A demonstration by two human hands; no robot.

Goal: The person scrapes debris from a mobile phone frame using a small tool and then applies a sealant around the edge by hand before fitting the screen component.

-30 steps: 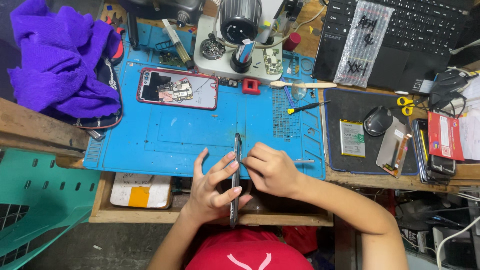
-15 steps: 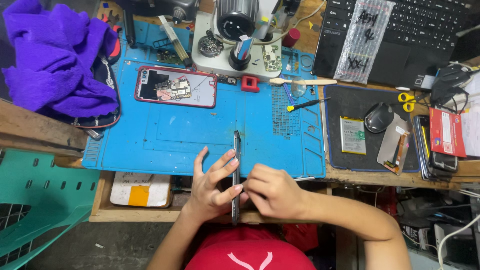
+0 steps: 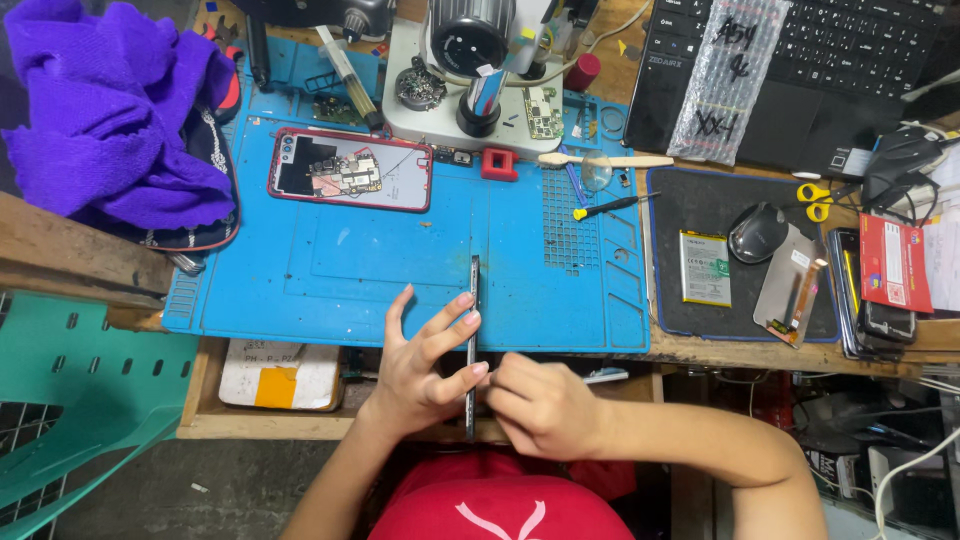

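A thin dark phone screen panel (image 3: 473,300) stands on edge over the front of the blue work mat (image 3: 330,280). My left hand (image 3: 420,365) grips it from the left, fingers spread along its side. My right hand (image 3: 540,405) is closed against its lower right edge near the bench front, fingertips pinched at the panel. An opened red-framed phone (image 3: 350,168) with its circuit board showing lies flat at the back left of the mat.
A purple cloth (image 3: 100,110) lies at the left. A microscope base (image 3: 470,80) stands at the back, a laptop (image 3: 800,70) at the back right. A black mat (image 3: 730,250) holds a battery (image 3: 705,268) and a mouse (image 3: 757,232). A yellow-handled screwdriver (image 3: 612,206) lies nearby.
My right hand has slid down the panel's right edge toward me, from about mid-height to its lower end. The left hand keeps its grip and the panel stays on edge.
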